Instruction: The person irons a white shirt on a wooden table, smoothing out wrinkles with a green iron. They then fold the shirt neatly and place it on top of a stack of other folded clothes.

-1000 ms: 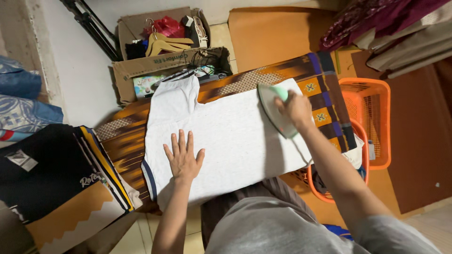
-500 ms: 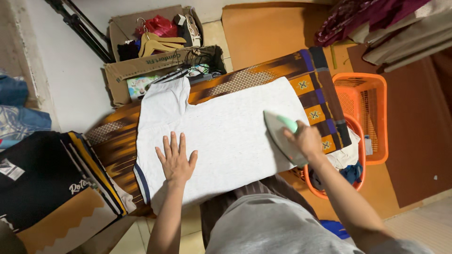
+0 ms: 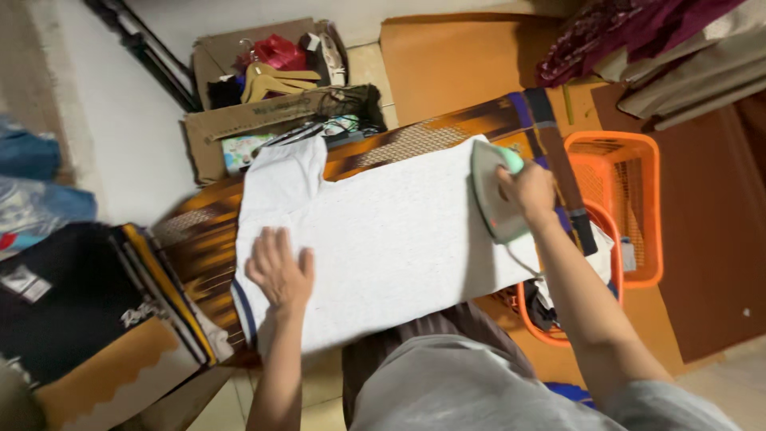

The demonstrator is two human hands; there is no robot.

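Right hand (image 3: 531, 191) gripping green iron (image 3: 495, 191), slid back up shirt's edge; left hand (image 3: 279, 271) flat (fingers now closer) pinning grey T-shirt (image 3: 383, 231).

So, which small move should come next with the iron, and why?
Probably slide the iron leftward across the grey shirt, toward the left hand. The right hand holds it at the shirt's right edge, near the orange basket, so the wide middle area seems not yet reached in this pass. The left hand lies flat and pins the cloth, so it should not bunch.
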